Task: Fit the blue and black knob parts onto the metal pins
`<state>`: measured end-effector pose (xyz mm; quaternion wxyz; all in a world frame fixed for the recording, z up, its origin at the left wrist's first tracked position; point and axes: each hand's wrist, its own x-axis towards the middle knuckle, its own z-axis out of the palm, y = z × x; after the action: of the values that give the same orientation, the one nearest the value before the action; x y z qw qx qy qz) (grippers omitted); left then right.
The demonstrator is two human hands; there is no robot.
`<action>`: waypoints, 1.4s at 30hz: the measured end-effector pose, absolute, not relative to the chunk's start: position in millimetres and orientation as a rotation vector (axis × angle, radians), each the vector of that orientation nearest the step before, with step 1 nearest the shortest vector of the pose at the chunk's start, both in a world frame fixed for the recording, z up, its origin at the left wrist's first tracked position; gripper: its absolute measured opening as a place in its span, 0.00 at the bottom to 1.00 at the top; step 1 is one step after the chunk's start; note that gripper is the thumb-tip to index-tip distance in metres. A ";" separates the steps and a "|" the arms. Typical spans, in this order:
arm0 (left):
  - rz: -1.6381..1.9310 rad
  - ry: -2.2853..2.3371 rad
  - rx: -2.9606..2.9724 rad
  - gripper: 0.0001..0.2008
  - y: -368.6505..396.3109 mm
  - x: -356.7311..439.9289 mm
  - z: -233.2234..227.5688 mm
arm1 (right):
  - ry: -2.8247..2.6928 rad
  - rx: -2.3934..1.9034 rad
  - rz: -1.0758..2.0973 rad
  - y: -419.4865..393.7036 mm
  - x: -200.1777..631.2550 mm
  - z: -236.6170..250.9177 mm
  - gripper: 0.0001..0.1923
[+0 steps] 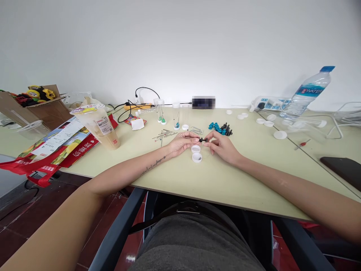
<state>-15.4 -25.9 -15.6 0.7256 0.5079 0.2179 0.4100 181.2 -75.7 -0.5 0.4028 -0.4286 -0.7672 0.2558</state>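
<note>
Between both hands, above the table, is a small black knobbed piece (203, 140). My left hand (182, 145) pinches its left end; my right hand (223, 148) has thumb and forefinger closed on its right end. A thin line, perhaps a needle, runs along my left fingers, too fine to make out. Just below the hands stand two round white caps (196, 157), the nearer with tiny dark bits inside. Behind my right hand lie a pile of small teal pieces (216, 127) and black pieces (227, 130). Several thin pins (165, 134) are scattered beyond my left hand.
Clear tubes (176, 116) stand upright at the back, some holding green or blue bits. A drink cup (103, 130) and red bag (81, 148) are left. White lids (280, 134), a tilted water bottle (307, 92), a power strip (270, 102) and a dark phone-like object (342, 171) are right.
</note>
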 end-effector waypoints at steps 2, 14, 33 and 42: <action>0.905 0.484 1.121 0.12 -26.1 -15.4 -15.7 | -1.937 -1.078 0.641 -75.1 181.3 -1.4 0.13; 0.888 0.452 1.137 0.11 -25.7 -15.1 -15.8 | -2.038 -1.149 0.627 -76.8 183.1 2.3 0.20; 0.919 0.489 1.088 0.11 -26.3 -13.8 -14.6 | -1.938 -1.050 0.668 -72.8 182.9 -4.3 0.11; 0.912 0.476 1.110 0.10 -28.3 -14.0 -12.9 | -1.989 -1.095 0.667 -78.0 181.6 1.9 0.13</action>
<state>-14.0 -28.3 -12.9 0.7269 0.5036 0.2161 0.4139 181.6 -78.0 1.9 0.3780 -0.4285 -0.7781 0.2608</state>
